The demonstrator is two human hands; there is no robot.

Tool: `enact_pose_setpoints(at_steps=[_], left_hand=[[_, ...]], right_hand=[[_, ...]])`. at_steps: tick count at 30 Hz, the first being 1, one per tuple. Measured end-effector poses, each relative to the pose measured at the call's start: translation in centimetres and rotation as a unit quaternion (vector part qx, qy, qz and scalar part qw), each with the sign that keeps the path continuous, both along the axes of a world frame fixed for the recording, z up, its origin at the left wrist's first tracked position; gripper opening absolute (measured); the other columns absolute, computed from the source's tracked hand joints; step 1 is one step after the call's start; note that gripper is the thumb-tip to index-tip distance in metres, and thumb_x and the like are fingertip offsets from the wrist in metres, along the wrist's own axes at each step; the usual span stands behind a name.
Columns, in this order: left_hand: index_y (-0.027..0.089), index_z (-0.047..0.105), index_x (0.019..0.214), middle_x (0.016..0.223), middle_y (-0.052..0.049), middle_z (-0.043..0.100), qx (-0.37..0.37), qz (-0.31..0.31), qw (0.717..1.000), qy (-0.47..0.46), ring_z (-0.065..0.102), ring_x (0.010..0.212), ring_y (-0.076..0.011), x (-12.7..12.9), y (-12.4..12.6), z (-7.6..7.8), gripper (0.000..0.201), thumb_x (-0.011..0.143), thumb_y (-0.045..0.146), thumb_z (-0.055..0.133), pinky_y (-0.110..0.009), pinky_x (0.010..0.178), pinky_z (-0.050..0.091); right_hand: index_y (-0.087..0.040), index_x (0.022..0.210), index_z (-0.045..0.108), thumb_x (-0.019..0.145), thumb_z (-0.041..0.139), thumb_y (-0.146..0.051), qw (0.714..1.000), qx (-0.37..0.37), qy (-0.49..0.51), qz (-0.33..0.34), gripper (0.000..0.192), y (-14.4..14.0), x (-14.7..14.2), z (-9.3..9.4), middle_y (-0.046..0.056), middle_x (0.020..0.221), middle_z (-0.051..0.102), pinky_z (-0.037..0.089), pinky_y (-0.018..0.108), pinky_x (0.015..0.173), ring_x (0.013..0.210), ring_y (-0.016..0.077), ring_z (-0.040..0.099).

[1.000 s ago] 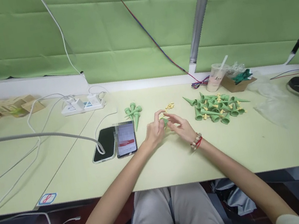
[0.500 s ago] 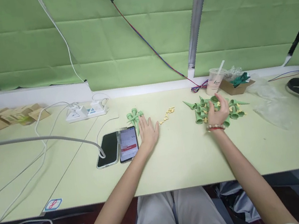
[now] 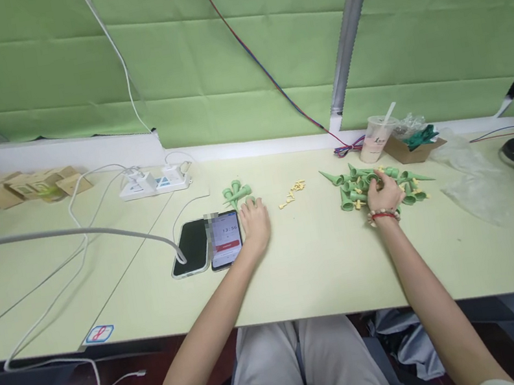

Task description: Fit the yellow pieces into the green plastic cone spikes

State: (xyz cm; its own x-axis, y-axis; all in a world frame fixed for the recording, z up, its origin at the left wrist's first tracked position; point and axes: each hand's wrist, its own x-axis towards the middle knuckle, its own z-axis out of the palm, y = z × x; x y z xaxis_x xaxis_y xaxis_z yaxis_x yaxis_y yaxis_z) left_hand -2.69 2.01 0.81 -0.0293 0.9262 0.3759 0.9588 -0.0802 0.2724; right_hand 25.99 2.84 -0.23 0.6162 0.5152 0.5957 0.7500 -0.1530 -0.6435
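My left hand rests palm down on the table beside a phone, its fingers slightly bent and holding nothing I can see. Just beyond its fingertips lies a small group of green cone-shaped plastic pieces. My right hand, with a beaded bracelet and red cord at the wrist, reaches into a larger pile of green cone-shaped pieces. Its thumb and forefinger close around one green cone-shaped piece, partly hidden by the fingers. Small yellow pieces lie between the hands, and more are mixed into the pile.
Left of my left hand are a dark phone and a lit phone. Behind them sits a white power strip with cables. A drink cup, a cardboard box and clear plastic bags stand at the right.
My right hand has lowered into the green pile, its fingers closing on a piece. My left hand has drawn back slightly from the small group, fingers more bent. The camera view has shifted a little.
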Motion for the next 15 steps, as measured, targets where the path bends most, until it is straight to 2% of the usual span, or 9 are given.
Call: enact_pose_setpoints(at_steps=[3, 7, 12, 15], left_hand=[[0.011, 0.050, 0.111, 0.112, -0.020, 0.049, -0.022, -0.014, 1.000, 0.010, 0.047, 0.102, -0.0290, -0.2, -0.1, 0.3, 0.042, 0.079, 0.000, 0.025, -0.043, 0.086, 0.036], [0.013, 0.046, 0.115, 0.112, -0.019, 0.047, -0.032, -0.027, 0.999, -0.010, 0.048, 0.101, -0.0262, -0.1, -0.2, 0.1, 0.055, 0.071, -0.009, 0.022, -0.038, 0.083, 0.039], [0.016, 0.045, 0.118, 0.111, -0.016, 0.048, -0.009, -0.062, 0.992, -0.108, 0.048, 0.104, -0.0249, -0.1, -0.2, -0.5, 0.063, 0.065, -0.011, 0.025, -0.038, 0.086, 0.040], [0.018, 0.039, 0.123, 0.116, -0.014, 0.048, 0.022, -0.119, 0.969, -0.216, 0.048, 0.106, -0.0223, 0.0, -0.1, -0.5, 0.063, 0.067, -0.009, 0.029, -0.038, 0.088, 0.040]], right_hand=[[-0.013, 0.107, 0.061, 0.078, 0.037, -0.028, 1.000, -0.022, -0.019, -0.007, 0.041, 0.1, 0.1, -0.2, 0.014, 0.098, 0.064, 0.031, 0.046, 0.084, 0.089, 0.0265, 0.055], [-0.013, 0.113, 0.055, 0.077, 0.042, -0.037, 0.998, -0.043, -0.053, -0.012, 0.045, 0.4, 0.2, -0.8, 0.016, 0.102, 0.061, 0.028, 0.048, 0.087, 0.094, 0.0287, 0.052], [-0.014, 0.117, 0.050, 0.078, 0.042, -0.035, 0.996, -0.058, -0.073, -0.006, 0.045, 0.5, 0.2, -1.4, 0.015, 0.103, 0.059, 0.027, 0.048, 0.088, 0.095, 0.0286, 0.051], [-0.014, 0.118, 0.048, 0.081, 0.038, -0.033, 0.995, -0.028, -0.093, -0.021, 0.043, 0.2, 0.0, -1.5, 0.015, 0.101, 0.059, 0.027, 0.047, 0.088, 0.093, 0.0277, 0.052]])
